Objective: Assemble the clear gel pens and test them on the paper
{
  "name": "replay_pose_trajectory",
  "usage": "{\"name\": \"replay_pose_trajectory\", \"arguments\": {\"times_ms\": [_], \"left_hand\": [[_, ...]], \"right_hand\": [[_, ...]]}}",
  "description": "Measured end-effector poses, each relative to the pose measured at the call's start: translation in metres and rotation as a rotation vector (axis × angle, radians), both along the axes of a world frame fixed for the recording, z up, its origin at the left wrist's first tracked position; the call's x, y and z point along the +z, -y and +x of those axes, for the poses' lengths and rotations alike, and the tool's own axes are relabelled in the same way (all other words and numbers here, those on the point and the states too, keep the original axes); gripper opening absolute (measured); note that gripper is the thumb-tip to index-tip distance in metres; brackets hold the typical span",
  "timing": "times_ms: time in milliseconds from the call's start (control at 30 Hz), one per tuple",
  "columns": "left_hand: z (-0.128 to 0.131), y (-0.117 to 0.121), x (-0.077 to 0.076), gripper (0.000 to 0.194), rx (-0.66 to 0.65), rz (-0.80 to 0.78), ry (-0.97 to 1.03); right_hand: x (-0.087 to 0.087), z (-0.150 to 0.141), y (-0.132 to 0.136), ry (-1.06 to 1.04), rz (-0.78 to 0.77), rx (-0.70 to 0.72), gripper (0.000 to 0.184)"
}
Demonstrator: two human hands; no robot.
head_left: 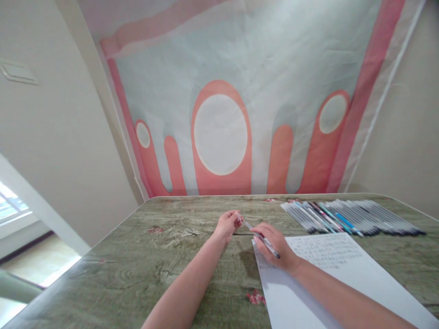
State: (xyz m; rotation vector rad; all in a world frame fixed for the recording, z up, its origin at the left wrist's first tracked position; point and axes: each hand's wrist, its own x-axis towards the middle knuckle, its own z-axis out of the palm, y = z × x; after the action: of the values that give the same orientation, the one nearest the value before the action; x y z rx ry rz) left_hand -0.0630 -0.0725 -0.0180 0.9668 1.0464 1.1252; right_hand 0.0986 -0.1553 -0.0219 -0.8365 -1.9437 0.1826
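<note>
My right hand (269, 242) is closed around a clear-barrelled pen (269, 245), its dark end pointing down toward me and its other end up toward my left hand. My left hand (227, 225) pinches a small clear piece that looks like a pen cap (239, 218), just off the pen's far end. Whether the two touch is too small to tell. Beneath my right hand and forearm lies a white sheet of paper (318, 292), with rows of handwriting across its upper part.
A long row of pens (353, 218), mostly clear with a few coloured ones, lies side by side at the back right of the wood-patterned table (137, 260). Behind the table's far edge hangs a pink and grey printed sheet (264, 77).
</note>
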Motion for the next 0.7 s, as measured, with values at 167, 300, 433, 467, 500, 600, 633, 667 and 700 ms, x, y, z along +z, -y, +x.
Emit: {"name": "replay_pose_trajectory", "arguments": {"times_ms": [167,300,433,467,500,600,633,667,700], "left_hand": [[0.006,0.006,0.002,0.004,-0.006,-0.153,0.291],[0.009,0.010,0.004,0.002,-0.032,-0.157,0.317],[0.014,0.014,0.003,0.005,-0.072,-0.135,0.352],[0.015,0.015,0.003,0.005,-0.080,-0.128,0.359],[0.017,0.016,0.002,0.005,-0.088,-0.122,0.363],[0.022,0.021,0.001,0.007,-0.087,-0.097,0.358],[0.024,0.023,0.001,0.009,-0.080,-0.082,0.355],[0.026,0.025,0.002,0.012,-0.075,-0.063,0.352],[0.027,0.027,0.002,0.015,-0.069,-0.042,0.348]], "right_hand": [[0.001,-0.001,0.003,0.093,0.037,0.044,0.025],[-0.001,-0.001,0.000,0.070,0.022,-0.008,0.026],[-0.002,0.000,-0.002,0.052,0.010,-0.031,0.026],[-0.003,0.000,-0.002,0.048,0.003,-0.038,0.026],[-0.003,0.000,-0.003,0.044,-0.003,-0.044,0.026],[-0.004,0.001,-0.003,0.044,-0.013,-0.056,0.026],[-0.004,0.001,-0.004,0.046,-0.011,-0.060,0.026],[-0.005,0.002,-0.004,0.050,-0.009,-0.061,0.026],[-0.005,0.002,-0.004,0.052,-0.005,-0.062,0.026]]}}
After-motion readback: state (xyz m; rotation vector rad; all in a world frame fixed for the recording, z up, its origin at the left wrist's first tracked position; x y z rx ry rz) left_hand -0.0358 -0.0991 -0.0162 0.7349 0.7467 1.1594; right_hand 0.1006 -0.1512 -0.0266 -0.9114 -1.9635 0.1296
